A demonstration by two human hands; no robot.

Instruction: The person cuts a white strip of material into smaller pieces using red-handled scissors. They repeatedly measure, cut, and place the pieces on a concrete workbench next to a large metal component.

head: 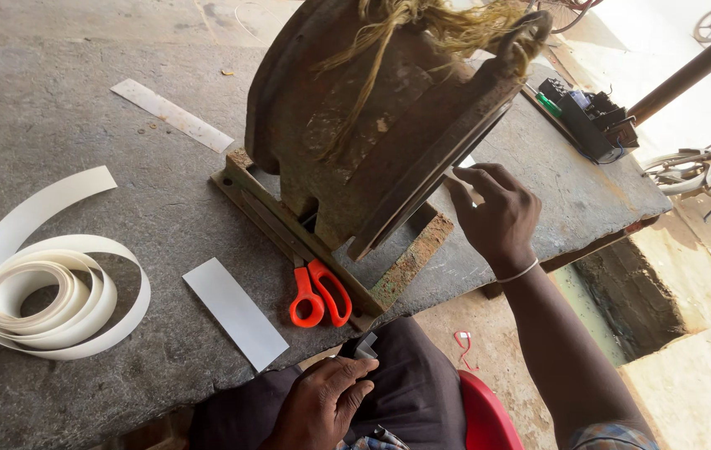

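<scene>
- One white strip piece (474, 185), thin, light and bendy, sits pinched in right hand (495, 218) fingers at the rusty iron press (389, 125); best held by its edges.
- Left hand (320, 406) rests on lap, fingers curled around a small grey folded piece (365, 347).
- Orange scissors (320, 293), cut white strip (235, 312), and coiled white tape roll (47, 287) lie on rough stone bench (55, 117).

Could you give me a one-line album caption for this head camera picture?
Right hand feeds a white strip into a rusty iron machine; left hand rests on the lap near orange scissors.
</scene>
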